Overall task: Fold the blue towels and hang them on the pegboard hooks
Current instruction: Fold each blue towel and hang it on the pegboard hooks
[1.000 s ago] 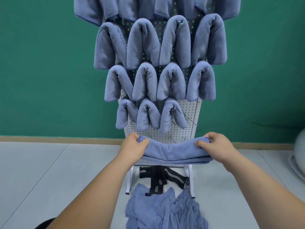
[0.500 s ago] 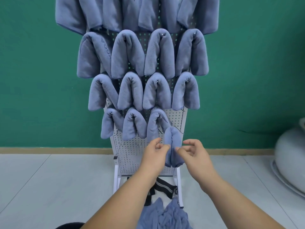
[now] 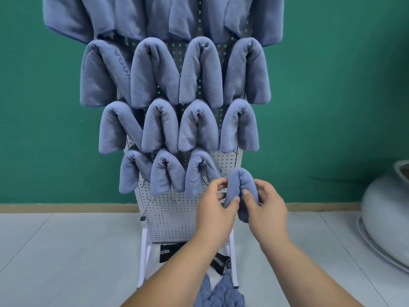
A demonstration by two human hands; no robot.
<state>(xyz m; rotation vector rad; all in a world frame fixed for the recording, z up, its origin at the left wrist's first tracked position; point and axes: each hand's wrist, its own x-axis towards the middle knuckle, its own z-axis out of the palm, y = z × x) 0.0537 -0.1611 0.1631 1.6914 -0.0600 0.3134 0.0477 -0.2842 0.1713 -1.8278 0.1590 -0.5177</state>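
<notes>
Towel (image 3: 242,182) was stretched flat; now it's doubled over and lifted to the lowest row's open right end. I note left hand (image 3: 215,207) and right hand (image 3: 266,206) each pinching a limb, steadying the bend against the pegboard (image 3: 177,220), probably for hooking.

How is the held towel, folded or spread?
Folded: the towel bends over in an arch, left hand and right hand pinching its hanging halves.

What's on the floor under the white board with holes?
Under the pegboard, between its legs, lie a black striped strap and, nearer, a heap of loose blue towels. The left arm covers part of the strap, so its full shape is hidden.
</notes>
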